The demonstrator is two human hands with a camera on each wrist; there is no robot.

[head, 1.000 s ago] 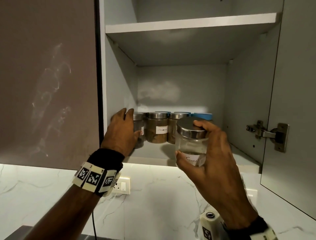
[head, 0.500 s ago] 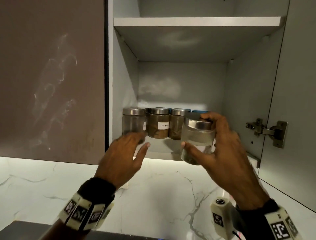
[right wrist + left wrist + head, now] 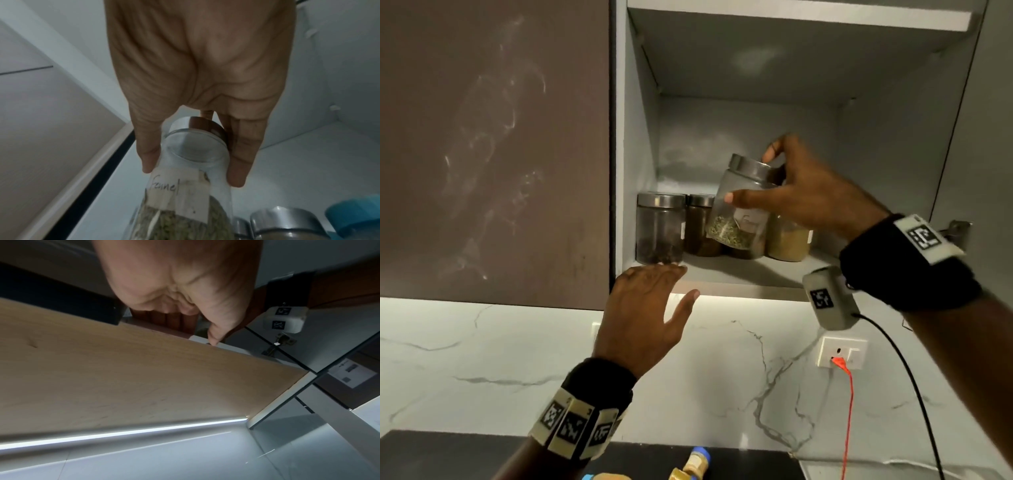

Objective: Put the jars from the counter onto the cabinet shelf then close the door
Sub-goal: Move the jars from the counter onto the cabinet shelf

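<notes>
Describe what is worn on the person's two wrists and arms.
Both forearms are bare, with no sleeves. The left hand has a black wristband ringed by cream blocks printed with black-and-white square codes. The right hand has a black wristband with one such block on top, plus a small grey box with a black cable.

"Fennel" on jar label [image 3: 176, 191]

Jars [image 3: 661, 228] crowd the left and middle of the shelf [image 3: 739, 274], blocking the back. Bare shelf lies along the front edge and right, toward the open door's hinge [image 3: 959, 233].
</notes>
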